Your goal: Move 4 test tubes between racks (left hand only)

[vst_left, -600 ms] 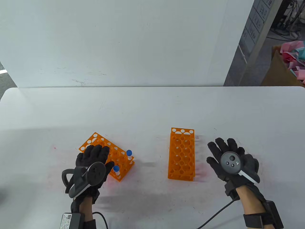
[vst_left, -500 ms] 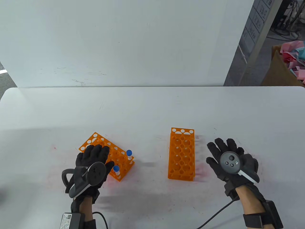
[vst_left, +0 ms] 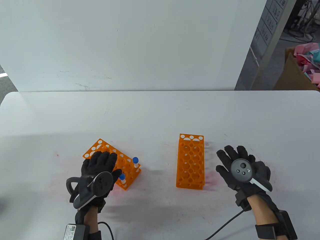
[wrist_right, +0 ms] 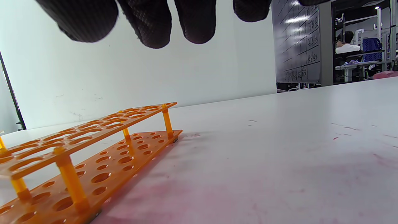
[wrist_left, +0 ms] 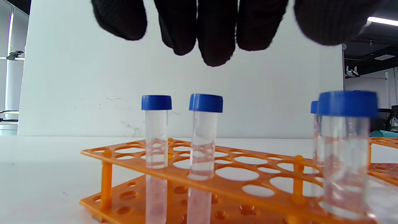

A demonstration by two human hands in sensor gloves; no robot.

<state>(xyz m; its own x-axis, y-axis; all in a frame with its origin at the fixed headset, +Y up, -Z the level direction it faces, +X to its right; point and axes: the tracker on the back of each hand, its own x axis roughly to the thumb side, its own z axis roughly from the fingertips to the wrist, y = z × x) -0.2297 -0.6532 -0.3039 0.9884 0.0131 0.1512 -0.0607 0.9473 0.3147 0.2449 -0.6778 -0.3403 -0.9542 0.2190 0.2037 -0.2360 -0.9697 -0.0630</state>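
An orange rack (vst_left: 127,167) stands at an angle on the left of the table. It holds several clear test tubes with blue caps; in the table view I see two caps, one (vst_left: 135,160) at the rack's right corner and one (vst_left: 122,177) at its near corner. The left wrist view shows two more tubes (wrist_left: 156,130) (wrist_left: 205,137) standing upright. My left hand (vst_left: 115,165) hovers over this rack with its fingers (wrist_left: 216,37) spread and holds nothing. A second orange rack (vst_left: 191,161) stands empty to the right. My right hand (vst_left: 223,160) lies open beside it.
The white table (vst_left: 160,115) ends at a white backboard (vst_left: 125,45). A cardboard box (vst_left: 292,75) with coloured scraps stands off the table at the back right. Cables trail from both wrists at the near edge.
My left hand has shifted slightly right and forward over the left rack, its thumb now close to the near tube's cap. The right hand has barely moved.
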